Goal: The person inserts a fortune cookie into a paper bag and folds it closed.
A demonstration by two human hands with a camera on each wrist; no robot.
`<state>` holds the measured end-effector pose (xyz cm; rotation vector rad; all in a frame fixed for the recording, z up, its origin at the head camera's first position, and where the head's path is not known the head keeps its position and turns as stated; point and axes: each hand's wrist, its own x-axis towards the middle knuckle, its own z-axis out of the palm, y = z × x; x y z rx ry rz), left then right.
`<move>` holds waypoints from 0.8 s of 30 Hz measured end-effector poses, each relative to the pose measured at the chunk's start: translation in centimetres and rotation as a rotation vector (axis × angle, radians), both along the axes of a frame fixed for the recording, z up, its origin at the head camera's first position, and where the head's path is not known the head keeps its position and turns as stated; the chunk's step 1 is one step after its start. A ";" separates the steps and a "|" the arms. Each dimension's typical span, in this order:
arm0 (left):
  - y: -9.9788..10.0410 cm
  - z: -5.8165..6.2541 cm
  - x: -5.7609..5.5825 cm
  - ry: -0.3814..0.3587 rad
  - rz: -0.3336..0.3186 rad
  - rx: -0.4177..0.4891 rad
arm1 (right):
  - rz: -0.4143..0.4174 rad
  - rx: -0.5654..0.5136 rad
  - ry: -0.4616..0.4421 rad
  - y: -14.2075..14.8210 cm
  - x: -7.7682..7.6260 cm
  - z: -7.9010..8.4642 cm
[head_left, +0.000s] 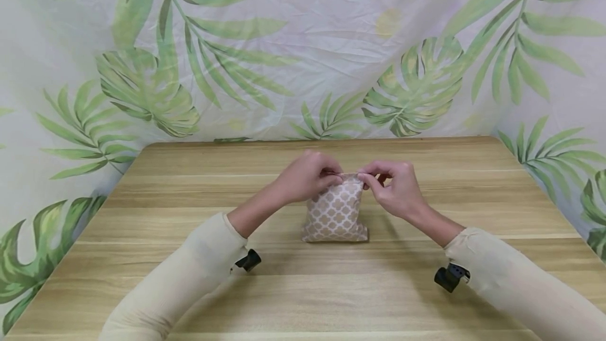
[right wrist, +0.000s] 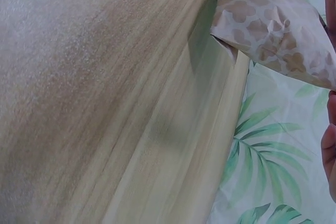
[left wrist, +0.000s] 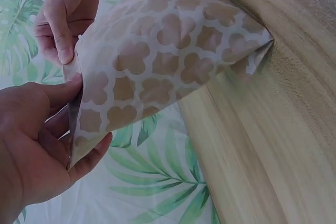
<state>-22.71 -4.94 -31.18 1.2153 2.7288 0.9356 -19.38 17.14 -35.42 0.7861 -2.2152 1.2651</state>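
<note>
A small tan pouch-like bag (head_left: 335,212) with a white lattice print stands upright on the wooden table, its body bulging. My left hand (head_left: 313,175) pinches the top edge at its left side. At the top right corner, my right hand (head_left: 396,186) pinches the same edge between thumb and fingers. Close up in the left wrist view, the bag (left wrist: 157,56) has its top edge between the left thumb and fingers, with the right hand (left wrist: 68,14) gripping farther along. Only the fingers of the right hand (right wrist: 329,153) show in the right wrist view. The bag's contents are hidden.
The wooden table (head_left: 284,299) reaches back to a leaf-printed cloth (head_left: 331,57) hanging behind and at the sides. Black wrist cameras sit under both cuffs, the left camera (head_left: 249,260) and the right camera (head_left: 451,277), just above the tabletop.
</note>
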 end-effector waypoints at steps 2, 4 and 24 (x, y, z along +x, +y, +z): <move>0.0 0.0 0.1 0.013 0.001 -0.002 | 0.006 0.005 -0.001 0.0 -0.1 0.0; 0.0 0.0 0.3 0.034 0.009 -0.007 | 0.017 0.017 -0.019 -0.1 -0.1 0.0; -0.2 -0.3 1.2 0.188 0.059 0.034 | 0.021 0.068 -0.016 -0.2 0.0 0.4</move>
